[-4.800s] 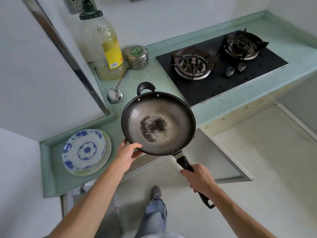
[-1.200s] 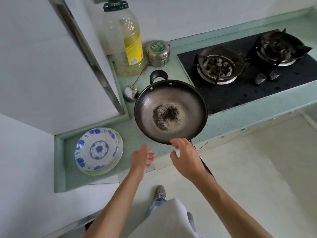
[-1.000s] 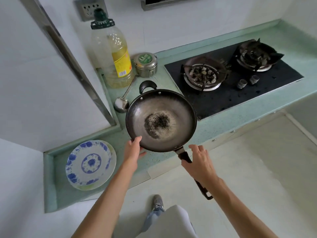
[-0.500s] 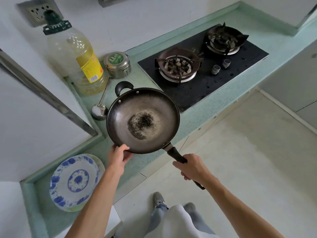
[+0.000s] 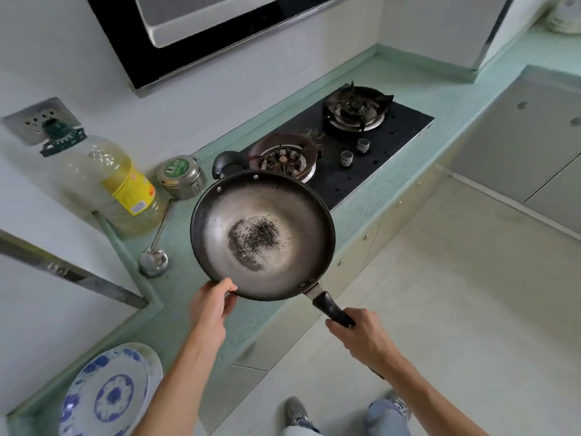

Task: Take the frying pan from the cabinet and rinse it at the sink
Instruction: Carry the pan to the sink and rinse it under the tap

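Observation:
A dark frying pan with a patch of black specks in its middle is held level above the green counter's front edge. My right hand grips its black long handle. My left hand holds the near rim, thumb on top and fingers underneath. The pan's small loop handle points toward the stove. No sink is in view.
A two-burner gas hob lies behind the pan. On the green counter stand an oil bottle, a metal tin and a ladle. Blue-patterned plates sit at the lower left. Open floor lies to the right.
About a second ago both hands were off the pan as it sat on the counter. They took hold again, and the pan is now lifted, with the view swung right.

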Tool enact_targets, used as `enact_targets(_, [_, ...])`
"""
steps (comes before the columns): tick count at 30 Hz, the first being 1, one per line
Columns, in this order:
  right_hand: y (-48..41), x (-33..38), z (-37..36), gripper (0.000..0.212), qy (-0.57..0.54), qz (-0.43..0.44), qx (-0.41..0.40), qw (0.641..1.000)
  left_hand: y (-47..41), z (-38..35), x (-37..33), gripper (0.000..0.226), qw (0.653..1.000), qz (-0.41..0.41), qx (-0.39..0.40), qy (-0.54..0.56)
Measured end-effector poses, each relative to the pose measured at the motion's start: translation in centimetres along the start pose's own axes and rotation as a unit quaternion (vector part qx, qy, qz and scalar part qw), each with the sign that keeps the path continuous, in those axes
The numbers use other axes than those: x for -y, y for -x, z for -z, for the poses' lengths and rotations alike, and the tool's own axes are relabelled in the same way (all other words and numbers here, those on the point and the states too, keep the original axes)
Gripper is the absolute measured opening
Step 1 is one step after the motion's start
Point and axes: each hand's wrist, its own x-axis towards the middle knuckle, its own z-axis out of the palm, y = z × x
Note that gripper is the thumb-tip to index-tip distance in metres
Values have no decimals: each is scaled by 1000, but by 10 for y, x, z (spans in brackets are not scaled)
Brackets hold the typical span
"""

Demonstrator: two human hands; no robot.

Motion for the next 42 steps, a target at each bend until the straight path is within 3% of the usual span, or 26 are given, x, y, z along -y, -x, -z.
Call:
enact_targets(12, [-13, -66, 214, 28, -76, 49, -87, 992, 128, -217, -22, 19, 992, -84, 93, 34])
enact_targets(22, [-35, -137, 372, 35, -110, 64, -220, 967, 203, -403, -23, 22, 969, -115, 216, 22])
enact_targets(34, [-116, -206, 543, 39, -101, 26, -376, 921, 216, -667, -12, 23, 940, -63, 336, -20])
enact_targets(42, [-169, -221, 659, 35, -134, -28, -437, 889, 241, -842, -27, 22, 903, -56, 423, -56])
